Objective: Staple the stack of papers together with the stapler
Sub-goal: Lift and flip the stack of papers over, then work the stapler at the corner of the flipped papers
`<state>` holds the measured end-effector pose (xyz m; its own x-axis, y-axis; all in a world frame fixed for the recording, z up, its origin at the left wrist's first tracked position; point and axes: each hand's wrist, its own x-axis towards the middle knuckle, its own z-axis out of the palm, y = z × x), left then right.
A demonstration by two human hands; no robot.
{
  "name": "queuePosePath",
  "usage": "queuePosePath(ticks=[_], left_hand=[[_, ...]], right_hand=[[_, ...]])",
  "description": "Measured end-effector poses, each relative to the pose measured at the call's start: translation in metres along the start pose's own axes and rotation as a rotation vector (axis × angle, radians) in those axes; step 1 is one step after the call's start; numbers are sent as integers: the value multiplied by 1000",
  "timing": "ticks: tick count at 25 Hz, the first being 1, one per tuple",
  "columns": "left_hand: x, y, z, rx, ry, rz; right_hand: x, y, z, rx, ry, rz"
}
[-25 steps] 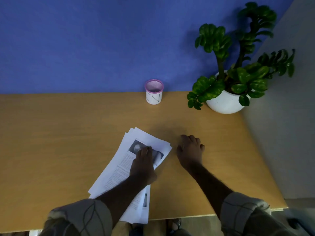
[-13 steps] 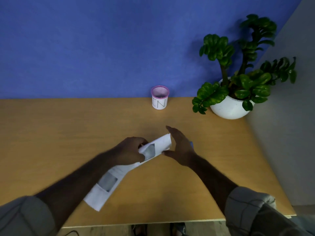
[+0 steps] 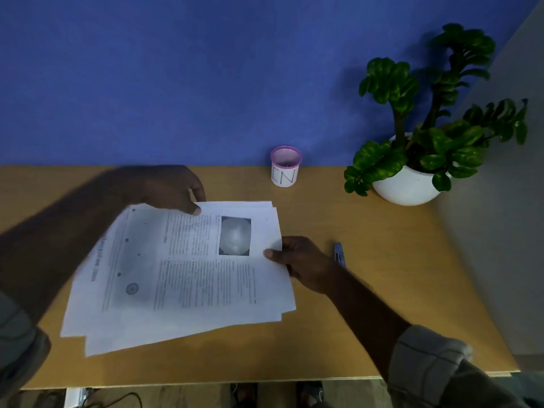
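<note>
Both hands gripped the loose paper stack mid-worktop: left hand pinching far edge, right hand pinching right edge. Stapler lay untouched just beside the right hand. No staple seen; stapling remained.

Both hands holding fanned stack of papers above wooden desk, left hand at far edge, right hand at right edge
</note>
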<state>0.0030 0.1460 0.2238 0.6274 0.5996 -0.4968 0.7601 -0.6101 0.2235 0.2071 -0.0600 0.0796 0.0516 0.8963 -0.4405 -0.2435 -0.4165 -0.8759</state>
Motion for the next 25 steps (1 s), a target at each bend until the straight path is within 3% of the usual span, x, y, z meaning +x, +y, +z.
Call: queuePosePath(ticks=[6,9,11,15,19,23,25], left_hand=[[61,-4,117,35,98,13],[71,-3,166,28,148,-40],[69,1,188,34,266,-20],[53,35,236,-204,490,45],[51,66,282,-168,446,127],[57,56,301,-31,405,230],[59,44,302,-7,390,307]], right_hand=[[0,67,1,-134,268,175],[0,85,11,-380,418,212],[-4,83,17,-596,493,233],[-22,66,0,-807,791,132],[-20,57,-46,-861,1085,9],[-7,60,-68,-815,1032,239],[-3,67,-72,-821,987,265]])
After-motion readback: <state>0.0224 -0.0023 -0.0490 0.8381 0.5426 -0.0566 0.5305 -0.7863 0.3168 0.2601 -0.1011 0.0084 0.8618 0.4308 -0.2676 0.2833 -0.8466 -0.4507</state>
